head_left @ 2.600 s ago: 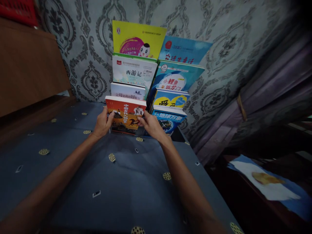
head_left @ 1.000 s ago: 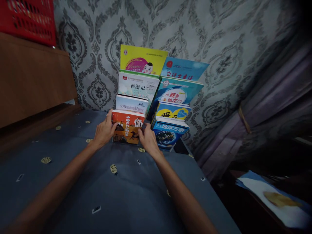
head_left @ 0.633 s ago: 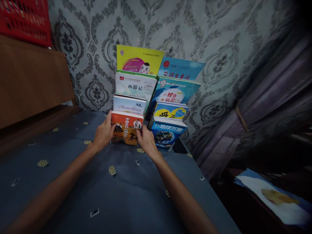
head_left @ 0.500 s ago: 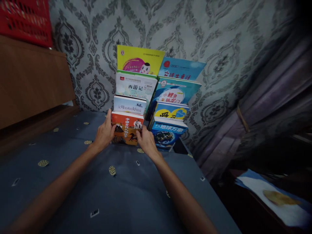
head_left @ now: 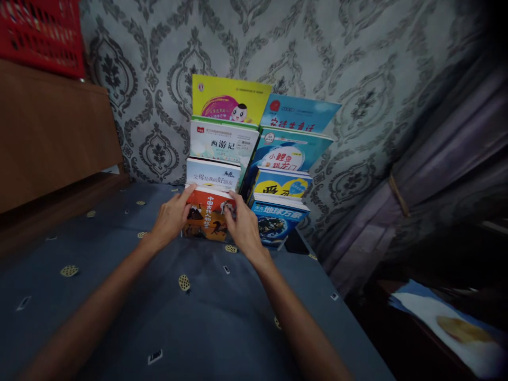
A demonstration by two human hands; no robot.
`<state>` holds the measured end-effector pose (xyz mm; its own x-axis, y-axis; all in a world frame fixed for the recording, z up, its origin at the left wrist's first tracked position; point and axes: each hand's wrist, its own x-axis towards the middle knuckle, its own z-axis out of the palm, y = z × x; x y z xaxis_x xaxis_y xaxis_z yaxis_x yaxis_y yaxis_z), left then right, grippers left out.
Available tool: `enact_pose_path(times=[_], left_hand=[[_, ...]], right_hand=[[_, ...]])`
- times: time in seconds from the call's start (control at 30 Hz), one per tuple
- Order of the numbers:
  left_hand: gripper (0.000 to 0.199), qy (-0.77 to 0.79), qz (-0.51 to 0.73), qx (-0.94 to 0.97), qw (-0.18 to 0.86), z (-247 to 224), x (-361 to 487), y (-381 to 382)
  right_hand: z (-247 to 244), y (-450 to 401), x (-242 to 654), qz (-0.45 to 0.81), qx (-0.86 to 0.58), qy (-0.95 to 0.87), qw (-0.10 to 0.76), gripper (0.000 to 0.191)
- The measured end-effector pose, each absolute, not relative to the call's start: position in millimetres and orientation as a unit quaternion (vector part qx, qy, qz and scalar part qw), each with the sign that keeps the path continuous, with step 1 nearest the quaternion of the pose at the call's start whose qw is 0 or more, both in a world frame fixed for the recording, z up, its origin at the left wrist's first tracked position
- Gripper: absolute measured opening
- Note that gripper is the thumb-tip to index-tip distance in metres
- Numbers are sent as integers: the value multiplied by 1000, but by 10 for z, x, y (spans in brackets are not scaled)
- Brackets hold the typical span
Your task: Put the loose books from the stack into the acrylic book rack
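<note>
An orange-red book point(head_left: 209, 221) stands at the front of the left row, its top leaning slightly toward me. My left hand point(head_left: 173, 216) grips its left edge, fingertips over the top corner. At the opposite side my right hand point(head_left: 245, 223) has its fingers on the top edge and the thumb against the cover. Behind it rise a pale blue book point(head_left: 212, 175), a white book point(head_left: 224, 140) and a yellow-green book point(head_left: 230, 98). The right row holds a dark blue book with a globe point(head_left: 275, 225), a yellow and blue book point(head_left: 281, 183) and teal-blue books point(head_left: 305, 145).
Both rows stand against the patterned wall point(head_left: 159, 132) on a dark blue cloth point(head_left: 130, 317). A black flat object point(head_left: 297, 242) lies beside the right row. To the left are a wooden cabinet point(head_left: 55, 132) and a red basket point(head_left: 43, 39); a tied curtain point(head_left: 377, 227) hangs right.
The orange-red book's top has tipped away from the pale blue book toward me. My right hand's fingers have moved up to its top edge, and my left fingers now reach over its corner.
</note>
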<state>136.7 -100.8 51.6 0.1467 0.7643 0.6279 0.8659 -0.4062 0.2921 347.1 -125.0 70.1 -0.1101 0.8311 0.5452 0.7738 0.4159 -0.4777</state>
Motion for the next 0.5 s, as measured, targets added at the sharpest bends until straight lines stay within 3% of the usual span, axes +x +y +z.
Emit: enact_pose_path(times=[0.3,0.5], left_hand=[[56,-532,-398,-743,76,463,1386,-1010],[63,-550,-451,-702,20,301,1351,-923]], right_hand=[[655,-1239,3449,44,-547,-740,390,62],[548,-1222,3430,52,-598,-716,355,65]])
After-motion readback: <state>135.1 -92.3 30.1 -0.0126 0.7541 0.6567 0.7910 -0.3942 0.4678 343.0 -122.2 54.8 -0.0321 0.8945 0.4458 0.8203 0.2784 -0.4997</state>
